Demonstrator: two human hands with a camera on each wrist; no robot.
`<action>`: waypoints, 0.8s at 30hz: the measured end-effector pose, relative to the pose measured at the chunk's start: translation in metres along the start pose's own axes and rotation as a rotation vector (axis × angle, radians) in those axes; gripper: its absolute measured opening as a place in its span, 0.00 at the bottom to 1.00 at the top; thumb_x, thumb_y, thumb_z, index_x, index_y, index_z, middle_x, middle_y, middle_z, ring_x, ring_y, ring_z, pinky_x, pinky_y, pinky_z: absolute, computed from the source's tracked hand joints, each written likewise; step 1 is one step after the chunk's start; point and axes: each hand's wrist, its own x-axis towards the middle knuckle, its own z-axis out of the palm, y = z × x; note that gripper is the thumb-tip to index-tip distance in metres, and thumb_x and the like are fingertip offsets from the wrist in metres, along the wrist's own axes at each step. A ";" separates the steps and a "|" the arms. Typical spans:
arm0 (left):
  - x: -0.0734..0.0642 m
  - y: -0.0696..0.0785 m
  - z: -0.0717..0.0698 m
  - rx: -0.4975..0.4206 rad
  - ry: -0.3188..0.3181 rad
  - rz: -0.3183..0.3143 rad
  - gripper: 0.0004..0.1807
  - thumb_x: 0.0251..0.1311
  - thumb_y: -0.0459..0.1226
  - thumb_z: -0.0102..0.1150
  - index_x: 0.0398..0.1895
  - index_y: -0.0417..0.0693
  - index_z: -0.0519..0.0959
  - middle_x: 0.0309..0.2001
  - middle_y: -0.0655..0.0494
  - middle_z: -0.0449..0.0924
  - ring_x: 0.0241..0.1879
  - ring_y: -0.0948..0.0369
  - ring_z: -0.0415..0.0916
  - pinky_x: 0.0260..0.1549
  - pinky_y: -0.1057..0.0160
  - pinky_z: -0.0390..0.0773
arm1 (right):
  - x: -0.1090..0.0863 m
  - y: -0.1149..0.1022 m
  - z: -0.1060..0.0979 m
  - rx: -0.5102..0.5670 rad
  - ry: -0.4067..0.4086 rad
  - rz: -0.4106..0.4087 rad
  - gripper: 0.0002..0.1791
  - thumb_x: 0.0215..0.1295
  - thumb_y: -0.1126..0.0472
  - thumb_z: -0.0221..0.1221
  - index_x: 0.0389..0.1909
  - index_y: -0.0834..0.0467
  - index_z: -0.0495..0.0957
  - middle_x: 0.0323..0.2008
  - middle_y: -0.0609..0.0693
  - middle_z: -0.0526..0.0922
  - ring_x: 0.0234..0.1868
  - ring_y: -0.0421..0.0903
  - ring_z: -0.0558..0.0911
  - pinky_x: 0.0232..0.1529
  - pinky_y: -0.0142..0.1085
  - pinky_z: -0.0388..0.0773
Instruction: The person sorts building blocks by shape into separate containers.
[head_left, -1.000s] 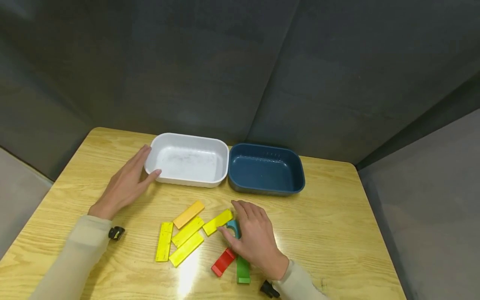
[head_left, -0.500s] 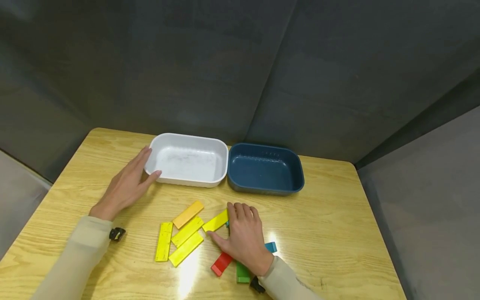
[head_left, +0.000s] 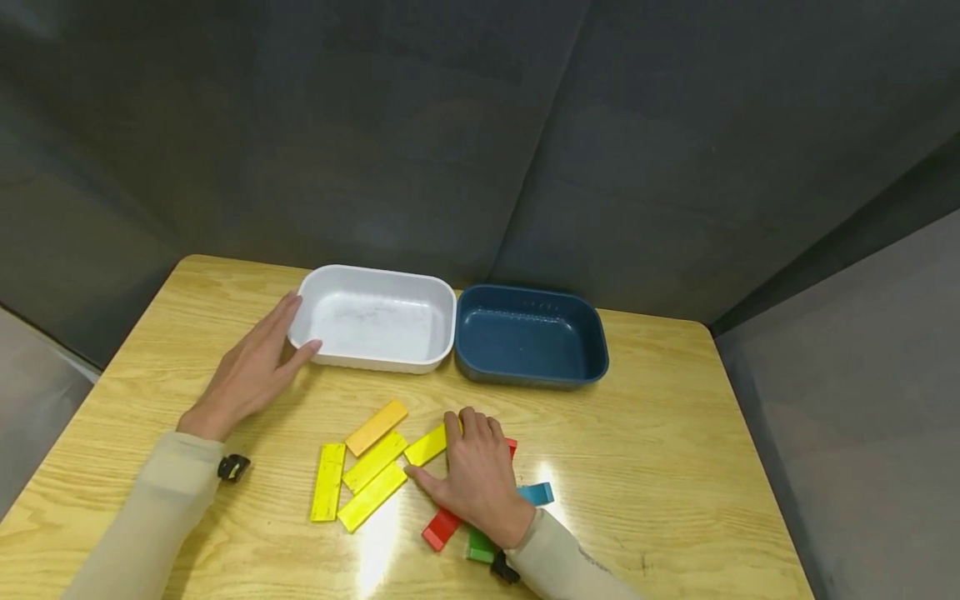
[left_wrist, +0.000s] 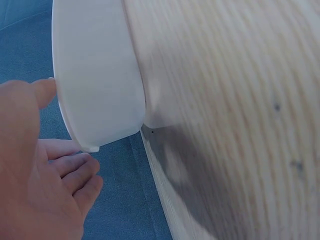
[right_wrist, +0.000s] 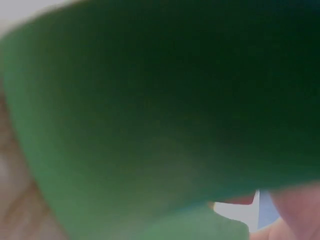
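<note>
My left hand (head_left: 251, 367) rests at the left end of a white bin (head_left: 375, 364), thumb on its near rim and fingers along the outside. In the left wrist view the thumb touches the rim of the white bin (left_wrist: 97, 70). My right hand (head_left: 480, 475) hovers low over the blocks, thumb spread, beside a yellow block (head_left: 425, 446) that it partly hides. Beneath the hand and wrist, a red block (head_left: 440, 530), a green block (head_left: 480, 546) and a blue block (head_left: 537, 493) show only in part. A green block (right_wrist: 125, 125) fills most of the right wrist view.
A dark blue bin (head_left: 532, 379) stands right of the white one, near the table's back edge. Several blocks lie left of my right hand: an orange block (head_left: 377, 427) and yellow blocks (head_left: 328, 483). Another red piece (head_left: 512, 447) peeks out behind the hand. Dark panels enclose the table.
My right hand has moved left over the yellow block, uncovering the blue block and a red piece on its right. The green block has shifted slightly left. My left hand stays put.
</note>
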 end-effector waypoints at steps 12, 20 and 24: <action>-0.001 0.000 0.002 0.016 -0.014 0.017 0.48 0.80 0.64 0.45 0.90 0.52 0.41 0.89 0.57 0.34 0.84 0.38 0.47 0.77 0.31 0.56 | 0.001 -0.002 -0.001 0.065 -0.017 -0.015 0.44 0.62 0.28 0.69 0.54 0.67 0.79 0.44 0.58 0.79 0.45 0.55 0.81 0.57 0.47 0.81; -0.001 0.000 0.003 0.028 -0.010 0.029 0.48 0.81 0.63 0.45 0.89 0.48 0.42 0.88 0.54 0.35 0.84 0.39 0.47 0.77 0.32 0.56 | 0.002 -0.001 -0.004 0.064 -0.034 -0.020 0.47 0.62 0.28 0.69 0.58 0.68 0.80 0.48 0.60 0.81 0.49 0.57 0.82 0.60 0.48 0.81; -0.001 -0.001 0.003 0.043 -0.015 0.034 0.48 0.81 0.62 0.45 0.89 0.46 0.43 0.89 0.52 0.36 0.84 0.39 0.47 0.78 0.32 0.56 | 0.003 0.001 -0.007 0.073 -0.057 -0.020 0.46 0.62 0.29 0.69 0.60 0.68 0.80 0.51 0.61 0.82 0.51 0.57 0.82 0.62 0.49 0.80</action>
